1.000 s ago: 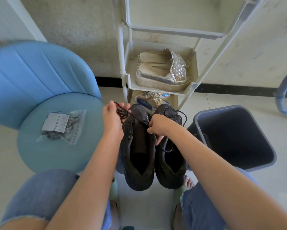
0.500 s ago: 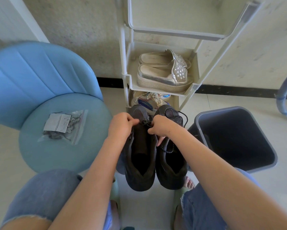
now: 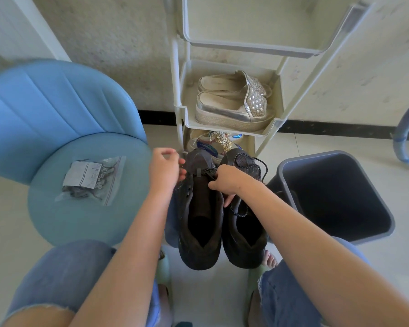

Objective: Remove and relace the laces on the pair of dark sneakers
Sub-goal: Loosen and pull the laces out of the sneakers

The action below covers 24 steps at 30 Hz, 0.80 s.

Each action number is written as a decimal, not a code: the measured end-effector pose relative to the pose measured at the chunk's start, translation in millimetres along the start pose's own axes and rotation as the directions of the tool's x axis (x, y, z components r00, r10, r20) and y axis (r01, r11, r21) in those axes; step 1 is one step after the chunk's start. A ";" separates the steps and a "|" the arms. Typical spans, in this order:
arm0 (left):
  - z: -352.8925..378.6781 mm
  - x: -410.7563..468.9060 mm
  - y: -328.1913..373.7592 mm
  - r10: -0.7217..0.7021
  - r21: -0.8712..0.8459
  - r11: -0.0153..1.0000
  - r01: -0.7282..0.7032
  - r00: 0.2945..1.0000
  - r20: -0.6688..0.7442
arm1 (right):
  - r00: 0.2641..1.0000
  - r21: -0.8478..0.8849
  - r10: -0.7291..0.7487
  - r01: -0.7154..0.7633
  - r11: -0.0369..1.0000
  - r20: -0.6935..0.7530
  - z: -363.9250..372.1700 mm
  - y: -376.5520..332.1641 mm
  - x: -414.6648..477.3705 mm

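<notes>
Two dark sneakers stand side by side on the floor between my knees, toes pointing away from me. The left sneaker (image 3: 198, 223) has most of its eyelets bare, and a black speckled lace (image 3: 209, 171) is bunched at the toe end of its tongue. My right hand (image 3: 231, 182) pinches that lace there, its lower fingers resting between the shoes. My left hand (image 3: 164, 169) is at the shoe's left edge with its fingers curled around a strand of the same lace. The right sneaker (image 3: 244, 230) is still laced, with loose loops (image 3: 261, 165) at its toe.
A blue chair (image 3: 85, 223) on my left carries a clear plastic bag (image 3: 90, 178) of dark laces. A grey bin (image 3: 335, 197) stands to the right. Straight ahead, a white shoe rack (image 3: 269, 129) holds silver sandals (image 3: 231, 102) and colourful sneakers (image 3: 213, 142).
My left hand, raised with the lace pulled out a second ago, dropped to the shoe's tongue and now sits slightly left of it. My right hand stayed at the tongue.
</notes>
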<state>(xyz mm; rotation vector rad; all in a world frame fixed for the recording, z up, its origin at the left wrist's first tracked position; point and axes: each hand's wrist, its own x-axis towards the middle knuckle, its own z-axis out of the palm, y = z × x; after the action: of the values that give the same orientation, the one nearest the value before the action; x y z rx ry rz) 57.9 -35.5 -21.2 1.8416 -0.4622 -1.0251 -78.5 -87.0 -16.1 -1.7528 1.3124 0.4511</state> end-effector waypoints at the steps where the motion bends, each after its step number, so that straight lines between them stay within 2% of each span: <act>1: 0.4 -0.4 -6.8 0.039 0.178 0.984 -0.033 0.999 -0.029 | 1.000 -0.009 -0.004 0.004 1.000 -0.013 1.6 -0.1 0.7; 3: 0.8 1.4 -20.0 0.150 0.537 0.839 -0.089 0.986 -0.070 | 0.992 -0.091 -0.039 0.028 0.995 -0.124 4.8 -0.4 4.1; 4: 1.5 0.1 -21.6 0.171 0.634 0.769 -0.080 0.982 -0.083 | 0.969 -0.152 -0.084 0.049 0.987 -0.231 6.0 0.0 6.9; 6: 3.6 -4.3 -19.7 0.241 0.726 0.678 -0.115 0.968 -0.072 | 0.894 -0.187 -0.197 0.131 0.974 -0.402 7.4 0.5 14.1; 9: 7.6 -11.7 -11.9 0.444 0.764 0.556 -0.328 0.894 0.061 | 0.821 -0.231 -0.334 0.252 0.940 -0.463 9.5 -0.4 23.2; 10: 9.7 -14.9 -9.2 0.422 0.754 0.557 -0.348 0.901 0.104 | 0.814 -0.267 -0.362 0.263 0.927 -0.454 10.6 0.7 26.9; 12: 12.5 -20.8 -8.1 0.260 0.767 0.573 -0.289 0.951 0.165 | 0.817 -0.327 -0.387 0.259 0.909 -0.429 13.3 2.8 31.8; 14: 13.4 -21.6 -15.4 0.123 0.835 0.499 -0.231 0.973 0.196 | 0.833 -0.324 -0.367 0.242 0.915 -0.413 15.0 6.0 36.3; 16: 13.0 -19.8 -22.5 0.058 0.883 0.421 -0.206 0.978 0.201 | 0.856 -0.217 -0.306 0.233 0.948 -0.417 14.0 7.3 39.9; 19: 13.0 -17.7 -26.5 0.084 0.886 0.417 -0.202 0.979 0.184 | 0.892 0.049 -0.158 0.197 0.979 -0.423 10.6 11.8 44.6; 21: 14.0 -17.9 -27.0 0.107 0.890 0.405 -0.208 0.978 0.180 | 0.903 0.080 -0.117 0.164 0.983 -0.413 9.0 16.2 47.5; 24: 13.7 -18.2 -28.8 0.112 0.905 0.372 -0.208 0.978 0.179 | 0.881 0.077 -0.099 0.152 0.985 -0.462 7.9 20.1 47.4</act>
<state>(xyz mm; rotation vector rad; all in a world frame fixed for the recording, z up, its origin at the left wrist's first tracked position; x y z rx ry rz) 33.1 -16.8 -40.7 2.6463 -1.5028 -0.7171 -77.2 -109.6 -63.1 -1.9036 1.4975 -0.1237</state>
